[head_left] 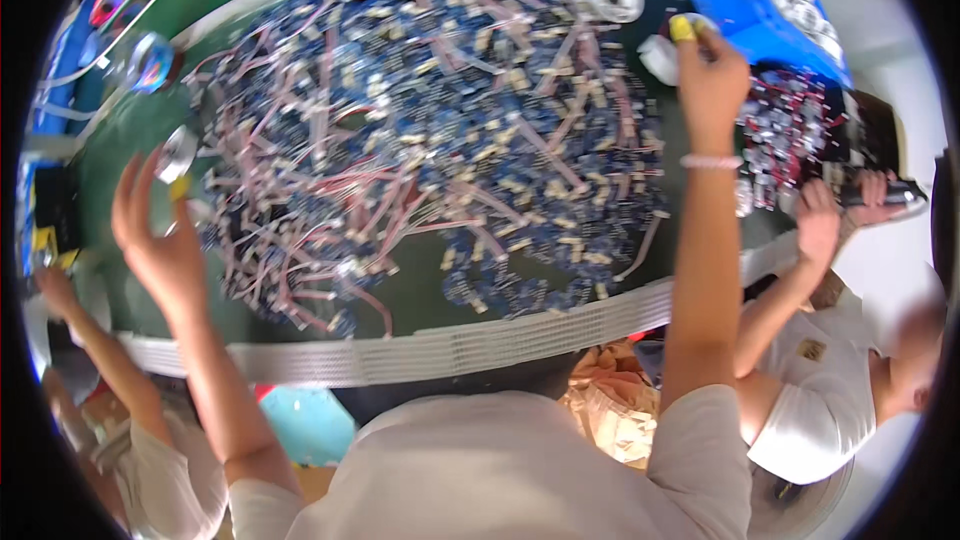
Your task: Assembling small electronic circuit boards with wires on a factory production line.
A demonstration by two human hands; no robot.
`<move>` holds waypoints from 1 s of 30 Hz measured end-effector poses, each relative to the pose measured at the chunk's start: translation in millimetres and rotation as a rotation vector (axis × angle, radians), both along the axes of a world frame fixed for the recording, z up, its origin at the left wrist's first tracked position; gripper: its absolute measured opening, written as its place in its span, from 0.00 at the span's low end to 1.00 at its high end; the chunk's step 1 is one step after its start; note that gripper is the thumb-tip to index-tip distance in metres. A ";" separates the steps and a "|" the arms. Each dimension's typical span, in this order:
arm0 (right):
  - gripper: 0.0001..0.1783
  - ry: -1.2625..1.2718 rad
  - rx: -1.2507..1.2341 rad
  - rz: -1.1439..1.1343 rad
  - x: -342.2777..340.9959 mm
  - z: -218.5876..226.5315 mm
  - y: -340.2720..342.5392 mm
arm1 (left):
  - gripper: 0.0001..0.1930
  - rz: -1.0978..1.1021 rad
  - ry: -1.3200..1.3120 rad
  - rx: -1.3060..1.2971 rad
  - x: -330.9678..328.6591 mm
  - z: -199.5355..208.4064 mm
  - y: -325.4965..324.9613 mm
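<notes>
The left hand is holding its fingers apart, a pale round piece lying just right of their tips; the right hand's bent fingers are hiding any grip.

I monitor a wearer in a plain off-white short-sleeved shirt, lower centre of the frame; forearms bare. A narrow pale-pink band encircles the right wrist, upper right. One yellow fingertip covering shows above it.
</notes>
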State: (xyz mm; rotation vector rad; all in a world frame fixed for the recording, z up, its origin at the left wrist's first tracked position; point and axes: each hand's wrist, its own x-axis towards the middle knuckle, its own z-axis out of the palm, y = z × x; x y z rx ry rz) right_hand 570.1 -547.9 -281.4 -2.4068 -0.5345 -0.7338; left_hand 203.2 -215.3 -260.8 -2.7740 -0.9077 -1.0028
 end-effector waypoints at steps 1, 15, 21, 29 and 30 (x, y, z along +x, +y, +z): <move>0.18 0.051 0.005 0.033 16.3 -2.8 -2.1 | 0.23 -0.029 -0.040 -0.016 15.3 4.8 -19.0; 0.10 0.546 0.438 0.394 -122.0 43.4 -5.5 | 0.14 -0.573 0.234 -0.475 37.1 4.1 -90.4; 0.10 0.889 0.665 0.728 -184.6 36.0 14.7 | 0.13 -0.545 0.237 -0.449 27.5 -2.9 -98.9; 0.11 0.732 0.402 0.980 -217.4 21.7 63.5 | 0.17 -0.621 -0.173 -0.824 22.9 0.8 -124.1; 0.10 0.690 0.373 0.977 -218.9 17.6 66.3 | 0.19 -0.648 -0.154 -0.860 19.3 -0.8 -124.1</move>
